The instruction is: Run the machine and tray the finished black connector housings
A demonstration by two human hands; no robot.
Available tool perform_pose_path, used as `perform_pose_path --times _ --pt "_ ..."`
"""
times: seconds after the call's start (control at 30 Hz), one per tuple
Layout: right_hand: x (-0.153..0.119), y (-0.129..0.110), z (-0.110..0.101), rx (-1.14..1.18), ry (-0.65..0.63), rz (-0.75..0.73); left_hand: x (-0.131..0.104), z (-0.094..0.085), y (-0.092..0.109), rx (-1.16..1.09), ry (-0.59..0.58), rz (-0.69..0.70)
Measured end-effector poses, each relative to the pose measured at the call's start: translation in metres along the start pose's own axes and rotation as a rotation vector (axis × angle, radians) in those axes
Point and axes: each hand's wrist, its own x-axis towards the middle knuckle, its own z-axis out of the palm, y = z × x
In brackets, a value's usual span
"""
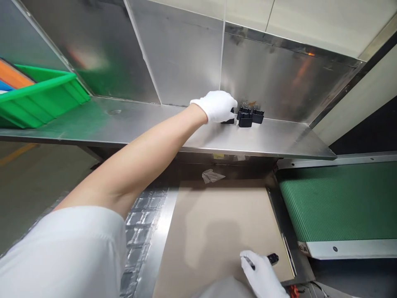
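My left hand (219, 106), in a white glove, reaches up to the steel shelf with its fingers closed round a black part (228, 121), partly hidden behind the fingers. Several small black parts (245, 119) stand just right of it on the shelf. Low in the view, my right hand (262, 271), also gloved in white, rests over the tan board (223, 207). Its fingers are closed round a dark tool (273, 259), whose black end sticks out to the right.
A green bin (40, 95) sits on the shelf (139, 120) at the left. A green ribbed conveyor belt (341, 200) runs at the right. A crumpled white tissue (212, 176) lies at the board's far edge. Clear plastic trays (141, 231) are left of the board.
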Motion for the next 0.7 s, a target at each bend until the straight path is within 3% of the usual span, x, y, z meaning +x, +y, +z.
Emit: perform_pose_path --times 0.13,0.33,0.7 --pt "0.01 0.001 -0.008 -0.032 0.044 -0.03 0.007 0.013 0.027 0.049 0.127 0.02" --pt "0.016 -0.005 -0.005 -0.007 0.014 -0.043 0.031 0.023 0.048 0.076 0.043 0.111" --pt "0.011 0.007 0.01 -0.065 -0.065 0.003 0.041 0.029 0.031 -0.136 0.032 0.156"
